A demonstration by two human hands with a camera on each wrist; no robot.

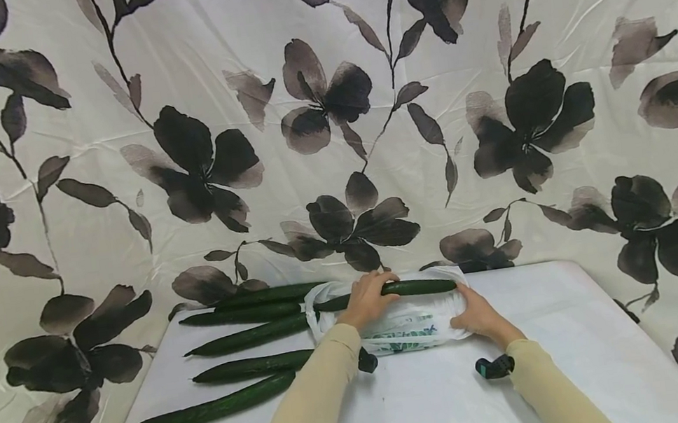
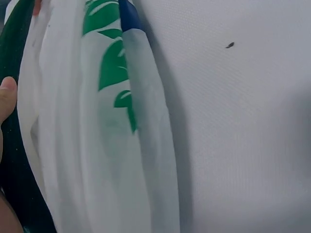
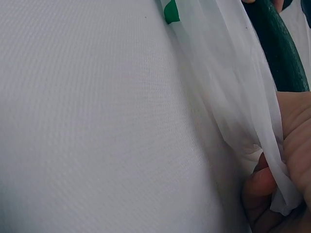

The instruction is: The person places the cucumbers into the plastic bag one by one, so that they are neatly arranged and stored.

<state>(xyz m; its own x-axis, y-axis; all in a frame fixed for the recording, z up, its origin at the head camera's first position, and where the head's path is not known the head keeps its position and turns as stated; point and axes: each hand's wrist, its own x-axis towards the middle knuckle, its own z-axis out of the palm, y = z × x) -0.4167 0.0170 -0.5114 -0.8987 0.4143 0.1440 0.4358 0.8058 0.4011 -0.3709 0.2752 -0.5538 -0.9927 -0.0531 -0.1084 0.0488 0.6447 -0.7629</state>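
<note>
A long green cucumber lies lengthwise along the far side of a white plastic bag with green print. My left hand grips this cucumber near its middle, thumb along the near side; in the left wrist view the thumb presses on the dark skin. By the cucumber's right end, my right hand holds the edge of the bag. Curled fingers pinch the thin plastic in the right wrist view. Whether the cucumber is inside the bag or on top of it, I cannot tell.
Several more cucumbers lie side by side on the left of the white table, some reaching the bag's left end. The nearest cucumber slants. A floral cloth hangs behind the table.
</note>
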